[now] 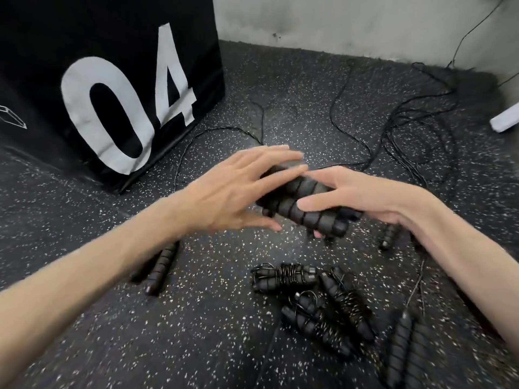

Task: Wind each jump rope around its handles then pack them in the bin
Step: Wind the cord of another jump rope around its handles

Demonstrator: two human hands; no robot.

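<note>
Black box marked 04, standing on speckled floor: landmark. No bin in view.

Loose rope sprawled right of box, toward wall, not yet wound.

Three wound bundles lying nearer the person than box, right of centre.

Handle pair held side by side just off box's near right corner, above floor; long axis running from box corner down-right.

Right hand gripping pair from right, fingers curled round. Left hand splayed, fingertips resting on box-side end, nearer the rope's run. Winding likely next.
</note>
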